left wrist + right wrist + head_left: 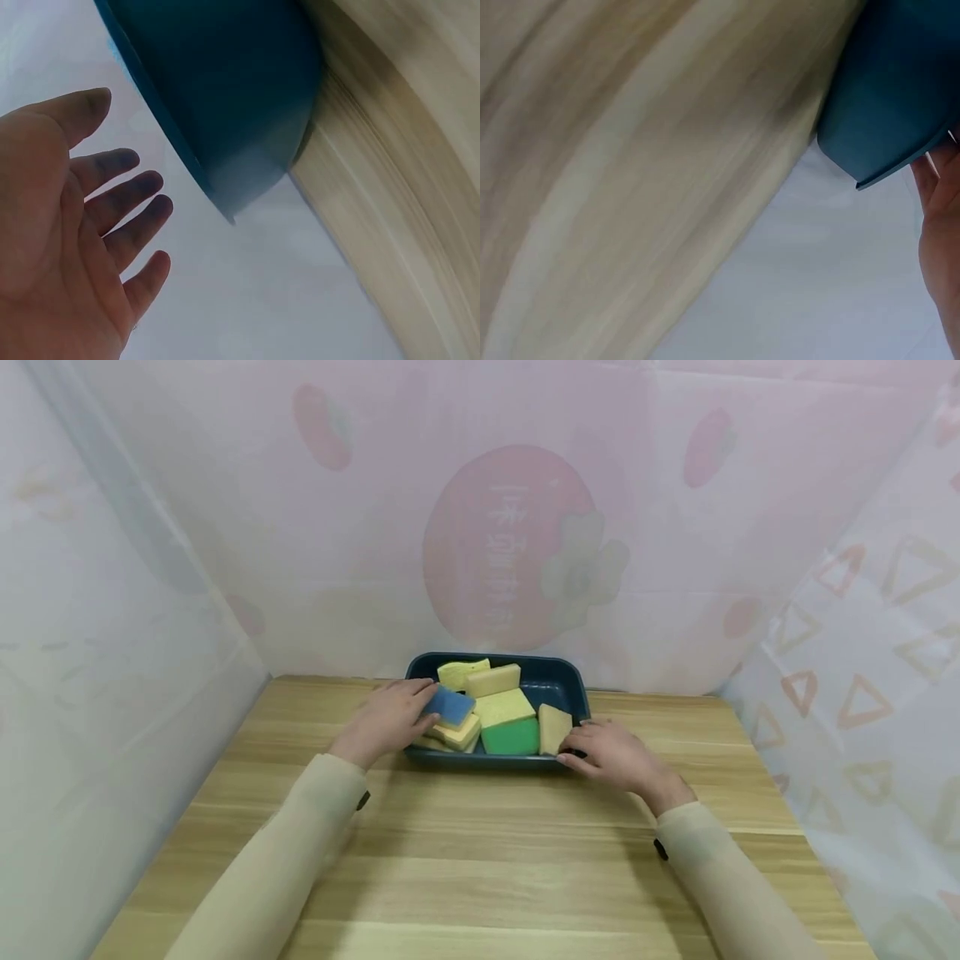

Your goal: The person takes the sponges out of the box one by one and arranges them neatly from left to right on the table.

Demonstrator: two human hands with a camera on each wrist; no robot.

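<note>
A dark blue tray [487, 762] stands at the back middle of the wooden table [480, 860] and holds several sponges. Among them are a blue-topped sponge [452, 706], a green-and-yellow one [510, 735] and a pale yellow one [495, 680]. My left hand [390, 718] lies at the tray's left edge, its fingers reaching toward the blue-topped sponge. In the left wrist view that hand [75, 225] is spread, with a gap between it and the tray's outer wall [240, 90]. My right hand [611, 756] rests with fairly straight fingers against the tray's front right corner [900, 97].
A pink printed sheet [510, 543] hangs close behind the tray. Translucent sheets close in the table's left side [112, 693] and right side [862, 693]. Bare wood stretches from the tray to the table's near edge.
</note>
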